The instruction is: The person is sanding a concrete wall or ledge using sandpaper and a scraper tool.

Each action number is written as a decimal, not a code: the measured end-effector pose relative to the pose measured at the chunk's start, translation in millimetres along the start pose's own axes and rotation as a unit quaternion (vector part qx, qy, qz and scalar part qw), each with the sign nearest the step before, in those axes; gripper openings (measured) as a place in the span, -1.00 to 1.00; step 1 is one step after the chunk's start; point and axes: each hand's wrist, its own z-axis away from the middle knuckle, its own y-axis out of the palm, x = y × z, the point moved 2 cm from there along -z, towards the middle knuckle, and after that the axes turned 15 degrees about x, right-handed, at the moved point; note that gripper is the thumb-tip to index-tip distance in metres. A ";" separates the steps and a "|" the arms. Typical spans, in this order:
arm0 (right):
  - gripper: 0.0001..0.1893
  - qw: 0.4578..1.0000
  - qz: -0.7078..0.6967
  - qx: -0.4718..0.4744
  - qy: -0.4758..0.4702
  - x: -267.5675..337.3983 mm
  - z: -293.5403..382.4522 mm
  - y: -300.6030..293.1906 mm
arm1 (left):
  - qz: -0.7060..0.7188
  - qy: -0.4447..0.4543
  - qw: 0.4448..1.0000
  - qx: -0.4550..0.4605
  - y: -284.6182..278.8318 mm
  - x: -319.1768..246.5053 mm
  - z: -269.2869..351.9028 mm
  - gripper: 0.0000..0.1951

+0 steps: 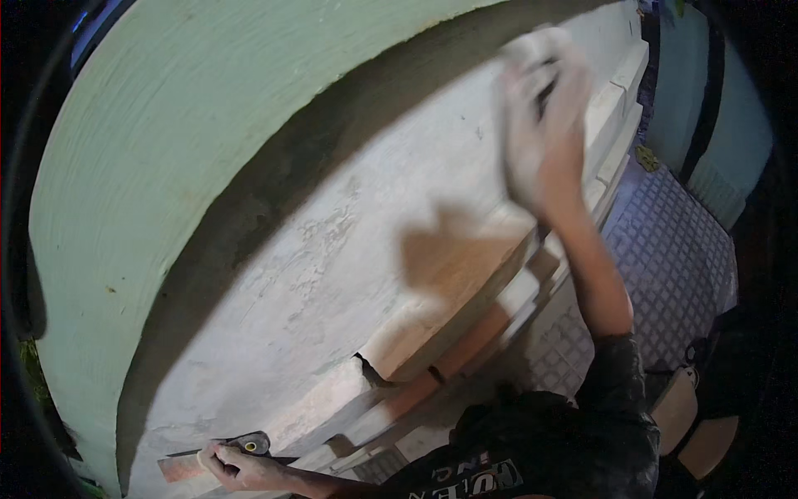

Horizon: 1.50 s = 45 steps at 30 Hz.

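Note:
My right hand (543,118), dusted white and blurred, is raised over the upper part of a pale plastered surface (349,268). Its fingers are bent near a whitish lump, and whether they hold it is unclear. At the lower left, my left hand (240,469) has its fingers closed on a dark flat tool (254,441) with a yellow-ringed hole; its exact kind is unclear. Beside that hand lies a reddish brick piece (181,468). Bricks (449,305) line the surface's near edge, with gaps between some of them.
A curved green painted wall (143,137) borders the plaster on the far side. Beyond the brick edge lies a floor of patterned tiles (661,262). Tan chair-like pieces (676,411) stand at the lower right, and another green wall (679,81) rises at the upper right.

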 end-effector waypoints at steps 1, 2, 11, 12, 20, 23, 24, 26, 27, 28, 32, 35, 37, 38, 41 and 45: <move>-0.53 1.000 -0.008 0.005 0.001 10.4 12.0 5.2 | -0.009 -0.002 1.000 -0.002 -5.7 4.2 -0.2 -0.84; -0.51 0.995 0.024 0.054 -0.079 20.8 18.3 9.6 | -0.018 -0.003 1.000 0.004 -12.8 5.9 -2.0 -0.84; -0.49 0.975 -0.013 0.066 0.211 -58.3 3.4 -26.3 | 0.004 0.006 1.000 0.028 4.9 -12.8 1.3 -0.83; -0.49 0.975 -0.019 0.068 0.209 -41.0 15.0 -18.9 | 0.010 0.025 1.000 0.003 1.7 -26.7 1.3 -0.87; -0.56 0.982 0.031 -0.003 0.184 -103.5 -22.4 -38.0 | 0.068 0.049 0.996 -0.005 10.1 -41.3 -0.8 -0.88; -0.61 0.969 0.097 -0.005 0.227 -99.1 -17.8 -21.3 | 0.041 0.047 0.998 -0.008 13.3 -48.0 1.3 -0.86; -0.50 0.985 0.047 0.031 0.166 -55.8 -2.3 -6.7 | 0.031 0.050 0.998 -0.016 9.8 -42.0 -0.6 -0.87; -0.39 0.973 -0.207 0.098 -0.024 1.2 42.6 13.7 | 0.023 0.052 0.998 -0.022 1.9 -32.8 1.7 -0.87; -0.27 0.956 -0.014 0.112 -0.270 36.4 28.3 -0.6 | 0.026 0.050 0.998 -0.017 -1.9 -28.6 0.4 -0.88; -0.33 0.965 0.048 0.125 -0.224 28.2 30.9 2.0 | 0.031 0.049 0.998 -0.012 -2.5 -26.9 -0.2 -0.89; -0.48 0.980 0.123 0.030 0.155 -112.9 -14.3 -29.1 | 0.063 0.043 0.997 -0.005 9.2 -41.1 1.2 -0.88; -0.46 0.975 0.067 0.045 0.209 -95.6 -7.1 -28.0 | 0.060 0.035 0.998 -0.011 10.4 -42.9 2.2 -0.87; -0.41 0.976 0.063 0.084 0.191 -36.7 24.9 -4.2 | 0.025 0.011 1.000 -0.011 4.8 -43.3 3.2 -0.86; -0.30 0.993 0.015 0.115 0.014 5.3 44.1 7.6 | -0.008 -0.010 1.000 -0.011 -1.7 -41.2 2.8 -0.85; -0.25 0.955 0.154 0.152 -0.205 20.3 43.4 -4.9 | 0.020 0.005 1.000 -0.002 3.6 -39.9 1.1 -0.84; -0.44 0.980 0.178 0.079 0.042 -63.3 -5.4 -21.1 | 0.053 0.011 0.999 0.008 10.6 -42.4 2.8 -0.84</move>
